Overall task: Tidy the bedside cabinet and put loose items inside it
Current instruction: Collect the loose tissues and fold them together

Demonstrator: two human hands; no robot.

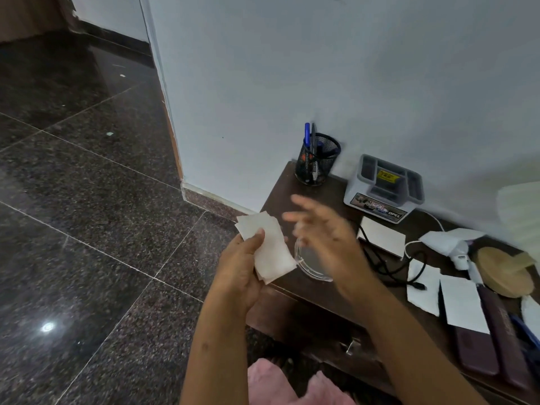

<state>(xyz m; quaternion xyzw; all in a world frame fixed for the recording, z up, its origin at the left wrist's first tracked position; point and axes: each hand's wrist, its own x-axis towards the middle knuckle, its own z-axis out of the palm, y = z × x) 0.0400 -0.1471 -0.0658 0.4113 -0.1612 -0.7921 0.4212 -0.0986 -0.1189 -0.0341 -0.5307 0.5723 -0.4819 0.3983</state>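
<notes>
A small stack of white paper slips (267, 246) was gripped in the left hand (240, 268), the thumb pressed on top and the fingers closed beneath, and it was held just off the left front corner of the bedside cabinet (318, 290), over the dark polished floor (87, 229). The right hand (327, 232) was raised above the cabinet top with its fingers spread and nothing in it; it was blurred, and its forearm was stretched in from the lower right. A clear round dish (311, 263) lay on the cabinet under that hand, close to the front edge and partly hidden by the slips. At the back left corner, against the white wall (292, 68), a black mesh pen holder (317, 160) was stood, and just to its right a grey organiser tray (385, 187) was set against the wall as well. Farther right the top was crowded: a white pad (382, 235), a black cable (388, 267), loose white sheets (461, 302), a round wooden piece (504, 271) and dark cases (479, 352) running toward the right edge. Open room was left only to the left of the cabinet, over the floor, and along the strip of bare top between the dish and the pen holder.
</notes>
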